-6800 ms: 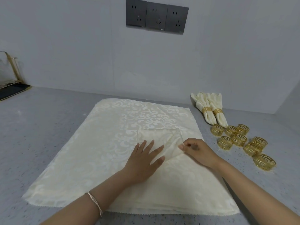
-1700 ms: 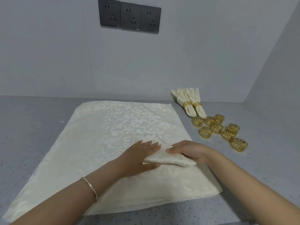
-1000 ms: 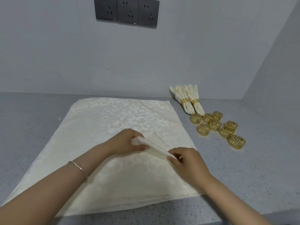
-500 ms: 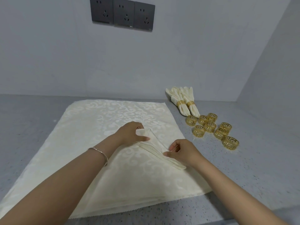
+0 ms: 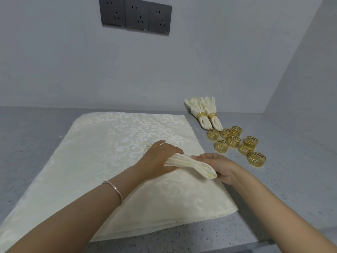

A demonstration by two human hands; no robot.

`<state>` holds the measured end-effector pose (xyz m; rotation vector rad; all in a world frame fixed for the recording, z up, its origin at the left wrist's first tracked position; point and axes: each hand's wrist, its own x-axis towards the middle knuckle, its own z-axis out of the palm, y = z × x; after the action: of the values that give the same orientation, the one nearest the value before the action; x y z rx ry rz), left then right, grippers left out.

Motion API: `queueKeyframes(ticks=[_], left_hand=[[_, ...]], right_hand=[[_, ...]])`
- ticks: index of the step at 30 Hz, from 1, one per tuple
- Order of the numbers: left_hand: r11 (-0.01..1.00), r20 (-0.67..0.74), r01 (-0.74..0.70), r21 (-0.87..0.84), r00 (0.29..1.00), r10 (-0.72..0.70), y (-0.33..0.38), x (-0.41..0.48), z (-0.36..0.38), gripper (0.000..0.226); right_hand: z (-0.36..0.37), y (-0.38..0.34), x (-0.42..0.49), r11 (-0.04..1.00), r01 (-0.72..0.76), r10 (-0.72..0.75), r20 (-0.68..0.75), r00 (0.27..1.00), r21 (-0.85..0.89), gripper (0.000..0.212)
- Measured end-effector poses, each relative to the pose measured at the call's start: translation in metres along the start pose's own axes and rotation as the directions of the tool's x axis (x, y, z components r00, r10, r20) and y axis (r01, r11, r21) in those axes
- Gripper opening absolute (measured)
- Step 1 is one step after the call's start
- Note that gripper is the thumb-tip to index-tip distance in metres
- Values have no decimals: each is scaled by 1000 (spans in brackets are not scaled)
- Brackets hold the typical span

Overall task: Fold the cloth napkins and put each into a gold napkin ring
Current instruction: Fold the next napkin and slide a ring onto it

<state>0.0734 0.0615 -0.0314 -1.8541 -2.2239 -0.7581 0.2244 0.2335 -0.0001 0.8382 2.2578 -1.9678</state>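
Gold rings point(image 5: 201, 115) bind two napkins point(image 5: 216, 123); left hand point(image 5: 160, 156) and right hand point(image 5: 218, 166) grip a third point(image 5: 191, 163); loose rings point(image 5: 234, 141) and stack point(image 5: 109, 143) remain.

Napkin stack point(image 5: 109, 152) lies left of the loose rings point(image 5: 234, 141) (ringed napkins point(image 5: 206, 114) behind them), all on the counter point(image 5: 273, 179).

Left hand point(image 5: 160, 157), back up, and right hand point(image 5: 219, 167) grip opposite ends of folded napkin point(image 5: 189, 163); forearms converge.
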Motion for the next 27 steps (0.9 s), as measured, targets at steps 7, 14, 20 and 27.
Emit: queueKeyframes(ticks=[7,14,20,27], left_hand=[[993,118,-22,116,993,9,13,32,-5,21],[916,256,18,401,958,-131,28,59,-16,21],[857,222,83,508,949,-223,21,58,-23,20],[834,180,138,534,945,-272,3,45,-33,30]], right_hand=[[-36,10,-2,995,0,-11,-119,993,-97,38],[-88,21,45,825,154,-461,-492,738,-543,51],[-91,27,62,708,98,-471,-364,803,-700,56],[-63,9,36,941,334,-287,-395,873,55,42]])
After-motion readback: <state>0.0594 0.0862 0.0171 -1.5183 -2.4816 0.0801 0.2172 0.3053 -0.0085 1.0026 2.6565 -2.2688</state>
